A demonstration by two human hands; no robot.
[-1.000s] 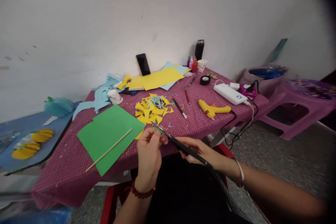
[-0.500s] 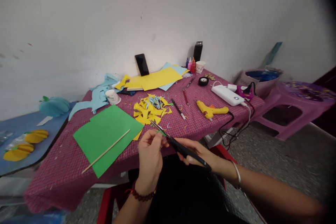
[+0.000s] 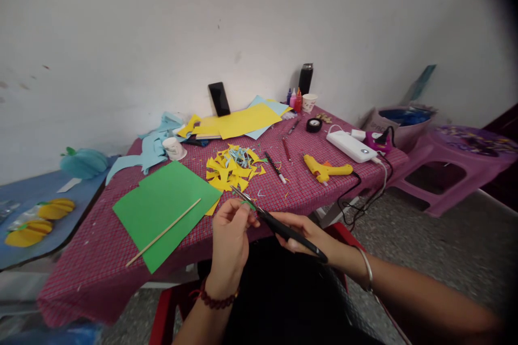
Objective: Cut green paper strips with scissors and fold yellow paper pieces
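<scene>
My left hand pinches a small green paper piece at the near table edge. Black-handled scissors are gripped in my right hand, their blades reaching to that green piece. Just beyond lie a green paper sheet with a thin wooden stick across it, and a heap of yellow paper scraps.
On the checked magenta tablecloth are a yellow glue gun, a white power bank with cables, pens, tape roll, yellow sheets, a phone, paint bottles, cups. A purple stool stands right; a blue board with yellow paper shapes lies left.
The view shifted slightly between the earliest frame and now. Both hands stay together at the table edge with the scissors on the green piece; hardly any movement since.
</scene>
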